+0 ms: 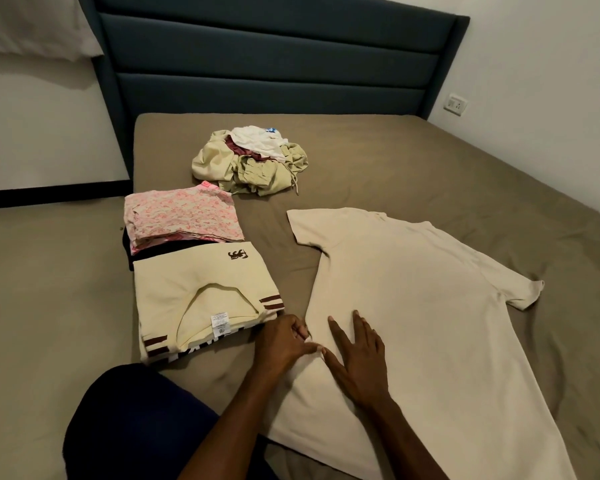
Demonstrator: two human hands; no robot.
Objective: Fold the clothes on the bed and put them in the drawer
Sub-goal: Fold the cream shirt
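Observation:
A cream T-shirt (416, 306) lies spread flat on the bed, sleeves out to both sides. My left hand (284, 341) pinches the shirt's left side edge. My right hand (359, 355) presses flat on the shirt beside it, fingers spread. To the left sits a folded cream shirt with maroon stripes (201, 299). Behind it is a folded pink floral garment (184, 214) on top of a dark one. A loose heap of unfolded clothes (253, 162) lies farther back, in beige, white and maroon.
The bed has a brown sheet (430, 161) and a dark blue padded headboard (274, 64). A white pillow (32, 26) is at the upper left. A wall socket (456, 105) is on the right wall. My knee in dark trousers (136, 424) rests on the bed's near side.

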